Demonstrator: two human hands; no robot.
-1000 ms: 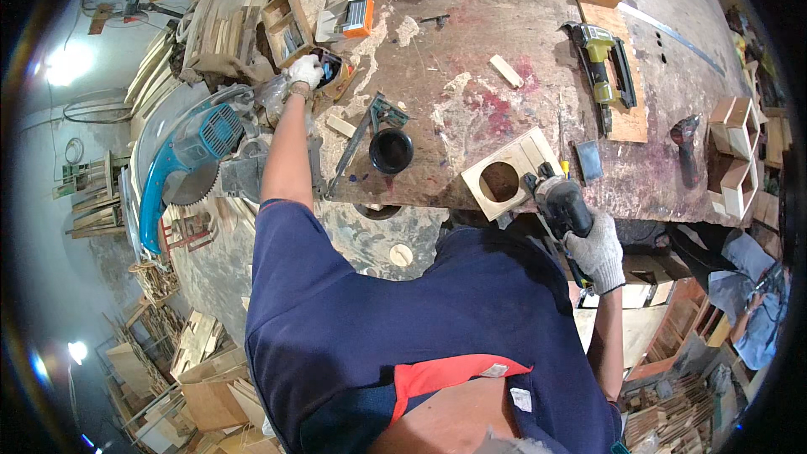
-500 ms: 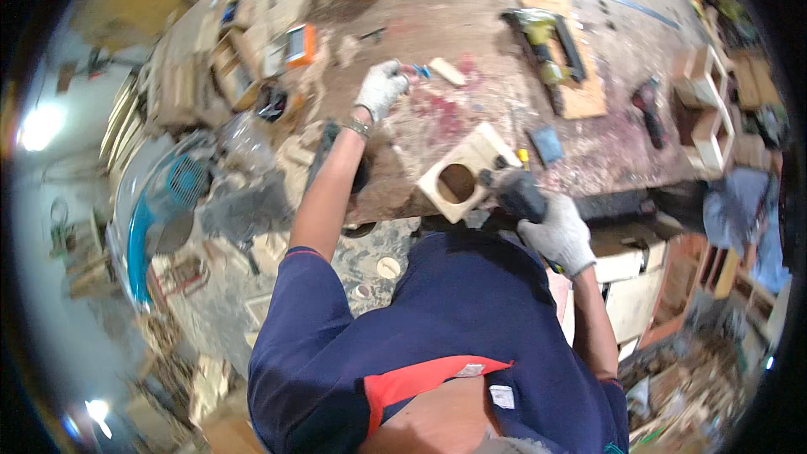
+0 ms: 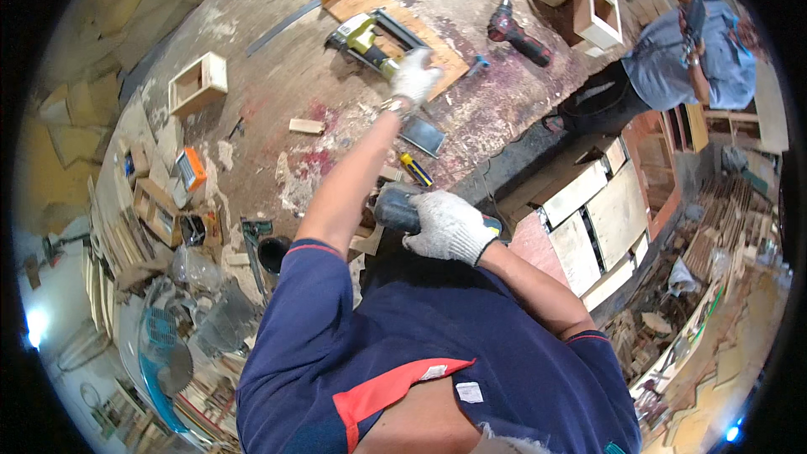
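My left hand [image 3: 416, 77], in a pale work glove, reaches over the bench beside a green-and-black nail gun [image 3: 361, 39]. Its fingers are smeared by motion. A small blue item [image 3: 478, 64], its kind unclear, is just beyond the fingertips, seemingly apart from them. My right hand [image 3: 454, 225], gloved too, is wrapped round a power tool with a dark cylindrical body [image 3: 398, 208], held close to my body. Pale wood [image 3: 367, 241] shows partly behind that tool. A yellow-handled tool [image 3: 415, 170] and a dark flat rectangular piece [image 3: 423, 136] lie between my hands.
A red-and-black cordless drill [image 3: 517, 34] lies farther right on the bench. Open wooden boxes [image 3: 598, 17] stand at the far right edge, another box [image 3: 197, 84] at the left. A person in a blue top [image 3: 714, 50] is at the right. A small wood block [image 3: 307, 126] lies mid-bench.
My view has turned rightward. My left hand has moved right across the bench, and the blue item has shifted that way too. My right hand keeps the power tool, now covering most of the holed wooden box.
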